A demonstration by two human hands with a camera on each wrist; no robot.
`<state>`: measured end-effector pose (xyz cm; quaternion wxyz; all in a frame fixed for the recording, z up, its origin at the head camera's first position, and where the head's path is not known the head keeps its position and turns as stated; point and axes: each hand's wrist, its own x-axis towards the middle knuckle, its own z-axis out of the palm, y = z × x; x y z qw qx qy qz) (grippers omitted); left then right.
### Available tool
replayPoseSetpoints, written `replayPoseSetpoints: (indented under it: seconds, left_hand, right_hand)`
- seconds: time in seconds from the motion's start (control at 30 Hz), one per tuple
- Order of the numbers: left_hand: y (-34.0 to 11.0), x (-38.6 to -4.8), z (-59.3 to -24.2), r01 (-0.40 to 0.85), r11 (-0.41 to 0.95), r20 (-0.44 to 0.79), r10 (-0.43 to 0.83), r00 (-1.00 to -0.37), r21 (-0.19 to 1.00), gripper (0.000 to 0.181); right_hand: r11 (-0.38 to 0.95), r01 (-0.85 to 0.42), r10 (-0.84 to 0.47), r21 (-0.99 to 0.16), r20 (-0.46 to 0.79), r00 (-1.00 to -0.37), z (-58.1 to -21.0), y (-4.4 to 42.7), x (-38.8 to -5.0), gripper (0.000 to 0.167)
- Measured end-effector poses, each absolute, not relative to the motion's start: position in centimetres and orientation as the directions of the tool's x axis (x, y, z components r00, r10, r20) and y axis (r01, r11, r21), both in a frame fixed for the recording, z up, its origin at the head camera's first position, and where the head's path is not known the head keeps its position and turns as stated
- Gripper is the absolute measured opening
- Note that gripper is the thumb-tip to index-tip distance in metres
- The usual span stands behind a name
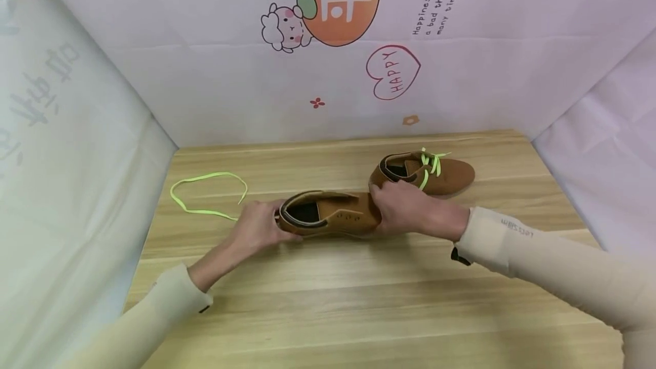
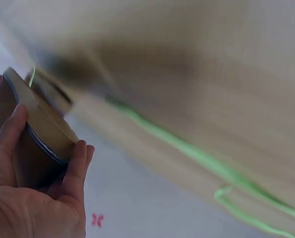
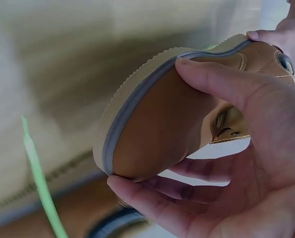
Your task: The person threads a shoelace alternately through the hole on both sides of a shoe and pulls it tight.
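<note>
A brown shoe without a lace is held between both hands, its toe pointing right and its opening facing up. My left hand grips the heel end; in the left wrist view the thumb and fingers wrap the heel above the pale sole. Around the toe end curls my right hand, with the thumb along the side by the sole in the right wrist view. Just behind the right hand stands a second brown shoe, laced with a bright green lace tied on top.
A loose green shoelace lies curved on the wooden table, left of the held shoe. White printed sheets rise behind the table and at both sides.
</note>
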<state>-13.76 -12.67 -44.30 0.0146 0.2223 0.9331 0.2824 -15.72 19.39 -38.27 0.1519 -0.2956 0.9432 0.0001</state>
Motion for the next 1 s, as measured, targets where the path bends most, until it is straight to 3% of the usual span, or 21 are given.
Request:
replayPoseSetpoints:
  seconds: [0.2, 0.33, 0.73, 0.87, 1.0]
  left_hand:
    - [-11.8, -12.2, -47.0, 0.389, 0.741, 0.067, 0.424, -0.903, 0.547, 0.065]
    - [-11.4, -11.5, -48.1, 0.4, 0.735, 0.076, 0.433, -0.898, 0.548, 0.063]
    - [-11.1, -10.6, -48.8, 0.47, 0.715, 0.168, 0.453, -0.875, 0.518, 0.073]
    - [-11.3, -10.6, -49.1, 0.477, 0.702, 0.17, 0.463, -0.87, 0.529, 0.078]
    - [-11.5, -10.6, -48.8, 0.463, 0.708, 0.133, 0.47, -0.873, 0.533, 0.092]
  right_hand:
    - [0.819, -0.563, -0.568, -0.109, -0.289, -0.77, -40.6, 20.1, -14.5, 0.063]
    - [0.816, -0.571, -0.573, -0.094, -0.274, -0.773, -41.5, 20.4, -14.0, 0.062]
    - [0.83, -0.555, -0.55, -0.056, -0.254, -0.796, -42.7, 20.6, -13.2, 0.071]
    - [0.842, -0.536, -0.53, -0.068, -0.294, -0.795, -42.6, 20.7, -13.2, 0.077]
    - [0.849, -0.515, -0.516, -0.121, -0.401, -0.757, -41.2, 20.6, -13.8, 0.088]
